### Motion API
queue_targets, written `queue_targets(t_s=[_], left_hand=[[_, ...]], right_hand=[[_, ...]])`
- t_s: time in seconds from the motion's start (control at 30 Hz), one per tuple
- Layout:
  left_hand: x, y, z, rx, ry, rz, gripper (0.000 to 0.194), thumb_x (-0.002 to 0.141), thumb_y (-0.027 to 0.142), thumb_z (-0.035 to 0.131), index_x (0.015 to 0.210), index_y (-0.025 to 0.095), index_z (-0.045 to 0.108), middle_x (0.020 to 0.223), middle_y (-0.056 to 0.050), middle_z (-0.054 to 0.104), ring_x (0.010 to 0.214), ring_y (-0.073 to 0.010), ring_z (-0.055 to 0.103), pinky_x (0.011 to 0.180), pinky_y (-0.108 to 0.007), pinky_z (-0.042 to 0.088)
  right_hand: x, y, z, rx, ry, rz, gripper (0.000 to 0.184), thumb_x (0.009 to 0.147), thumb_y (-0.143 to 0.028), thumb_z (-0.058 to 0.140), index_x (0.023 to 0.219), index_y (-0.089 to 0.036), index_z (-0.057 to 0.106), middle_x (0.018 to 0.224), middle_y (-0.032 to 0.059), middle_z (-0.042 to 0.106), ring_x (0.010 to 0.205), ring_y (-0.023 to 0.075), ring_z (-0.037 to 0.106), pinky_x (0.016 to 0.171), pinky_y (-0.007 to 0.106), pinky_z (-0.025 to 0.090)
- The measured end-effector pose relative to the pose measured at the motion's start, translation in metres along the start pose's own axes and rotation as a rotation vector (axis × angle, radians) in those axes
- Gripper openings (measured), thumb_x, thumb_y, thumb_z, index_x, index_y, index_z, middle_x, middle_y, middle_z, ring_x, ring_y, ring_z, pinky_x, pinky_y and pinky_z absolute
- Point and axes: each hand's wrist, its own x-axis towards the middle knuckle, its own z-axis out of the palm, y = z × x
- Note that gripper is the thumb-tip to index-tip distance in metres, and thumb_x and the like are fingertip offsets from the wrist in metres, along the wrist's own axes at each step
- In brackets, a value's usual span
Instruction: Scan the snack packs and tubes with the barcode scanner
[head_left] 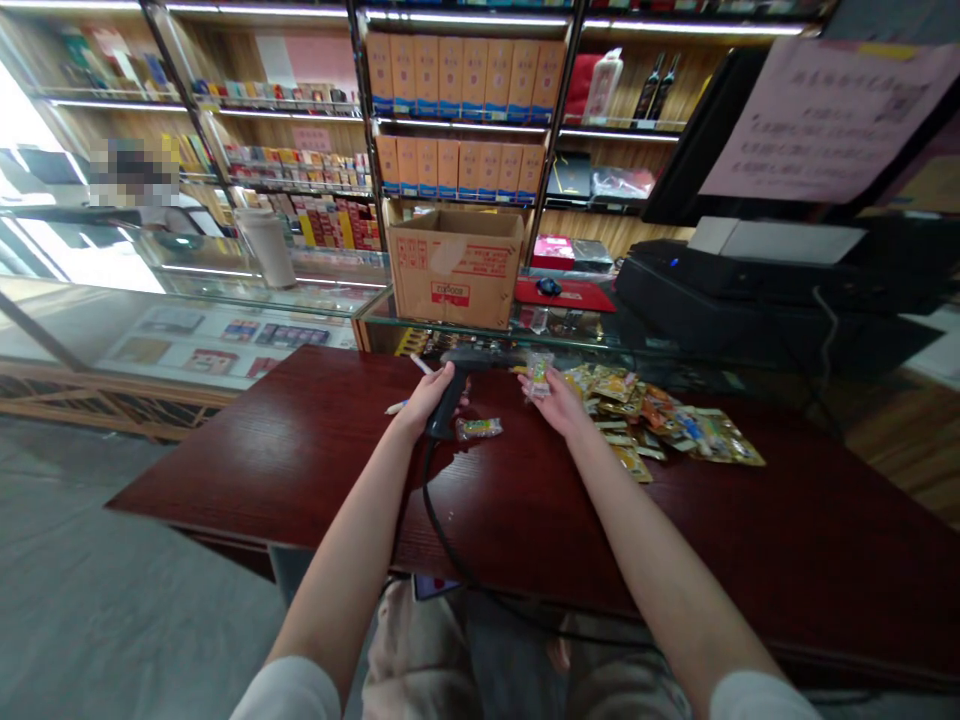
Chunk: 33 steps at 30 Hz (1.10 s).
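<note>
My left hand (426, 398) is closed around the handle of a black barcode scanner (471, 362), whose head points right and whose cable (442, 540) trails down toward me. My right hand (559, 400) pinches a small clear snack packet (538, 372) in front of the scanner head. One small packet (478, 429) lies on the dark red table (315, 450) between my hands. A pile of several yellow snack packets (660, 420) sits just right of my right hand.
A glass display counter (225, 300) runs behind the table, with a cardboard box (456, 265) and a white cup (266, 248) on it. A black register unit (750, 290) stands at the right. Shelves of boxed goods fill the back wall. A person stands at far left.
</note>
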Motion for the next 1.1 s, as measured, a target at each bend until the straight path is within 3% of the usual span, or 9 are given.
queue_targets(t_s=[0.13,0.33,0.6,0.73,0.83,0.93,1.03,1.1], left_hand=[[-0.01,0.0,0.01,0.078,-0.139,-0.057,0.043,0.098,0.05,0.049,0.102,0.011,0.065,0.07,-0.008,0.071,0.047,-0.0123,0.062,0.045,-0.021,0.049],[-0.012,-0.006,0.021,0.138,-0.219,-0.05,0.041,0.095,0.052,0.051,0.094,0.014,0.067,0.086,-0.01,0.074,0.051,-0.0117,0.06,0.041,-0.022,0.046],[-0.011,-0.012,0.022,0.222,-0.23,-0.002,0.052,0.088,0.065,0.053,0.086,0.015,0.068,0.055,-0.003,0.058,0.042,-0.0122,0.051,0.041,-0.024,0.04],[-0.01,-0.012,0.022,0.209,-0.182,0.01,0.052,0.09,0.063,0.053,0.086,0.014,0.069,0.055,-0.005,0.06,0.041,-0.0122,0.05,0.039,-0.023,0.039],[-0.008,-0.009,0.02,0.158,-0.124,0.0,0.047,0.091,0.058,0.054,0.096,0.014,0.069,0.067,-0.008,0.068,0.046,-0.013,0.056,0.041,-0.023,0.043],[-0.006,-0.004,0.015,0.093,-0.053,0.009,0.044,0.092,0.055,0.056,0.1,0.014,0.066,0.077,-0.008,0.071,0.048,-0.0115,0.058,0.043,-0.021,0.044],[-0.001,0.002,0.005,0.081,0.087,0.049,0.044,0.093,0.054,0.054,0.097,0.012,0.065,0.071,-0.007,0.069,0.048,-0.0111,0.059,0.044,-0.021,0.046],[0.002,0.004,-0.004,0.075,0.172,0.071,0.045,0.094,0.055,0.054,0.096,0.011,0.065,0.065,-0.005,0.067,0.046,-0.0116,0.059,0.044,-0.021,0.046]], right_hand=[[-0.003,0.004,-0.003,-0.001,-0.053,-0.043,0.021,0.079,-0.017,0.07,0.093,-0.026,0.057,0.094,0.0014,0.076,0.097,0.0176,0.073,0.093,0.037,0.056],[-0.01,0.008,0.0,-0.078,-0.097,-0.089,0.035,0.073,-0.019,0.076,0.098,-0.03,0.055,0.1,-0.0027,0.074,0.102,0.0164,0.07,0.096,0.04,0.054],[-0.013,0.01,0.007,-0.162,-0.029,-0.084,0.037,0.067,-0.024,0.078,0.095,-0.028,0.055,0.094,-0.0028,0.069,0.089,0.0164,0.068,0.085,0.036,0.056],[-0.015,0.011,0.01,-0.205,-0.047,-0.088,0.037,0.069,-0.027,0.077,0.098,-0.03,0.054,0.097,-0.0027,0.068,0.094,0.0164,0.067,0.086,0.036,0.055],[-0.015,0.011,0.01,-0.274,-0.071,-0.134,0.039,0.071,-0.032,0.077,0.101,-0.03,0.052,0.104,-0.0005,0.068,0.101,0.0181,0.066,0.088,0.037,0.053],[-0.014,0.007,0.008,-0.573,0.015,-0.343,0.033,0.078,-0.034,0.07,0.106,-0.029,0.054,0.11,0.0042,0.065,0.106,0.0213,0.062,0.095,0.041,0.049],[-0.018,0.001,0.006,-1.112,0.106,-0.575,0.03,0.088,-0.028,0.055,0.117,-0.025,0.06,0.121,0.0106,0.062,0.118,0.0277,0.053,0.107,0.047,0.038],[-0.023,0.002,0.007,-1.449,0.103,-0.616,0.035,0.091,-0.023,0.048,0.123,-0.024,0.063,0.124,0.0133,0.06,0.12,0.032,0.049,0.109,0.052,0.032]])
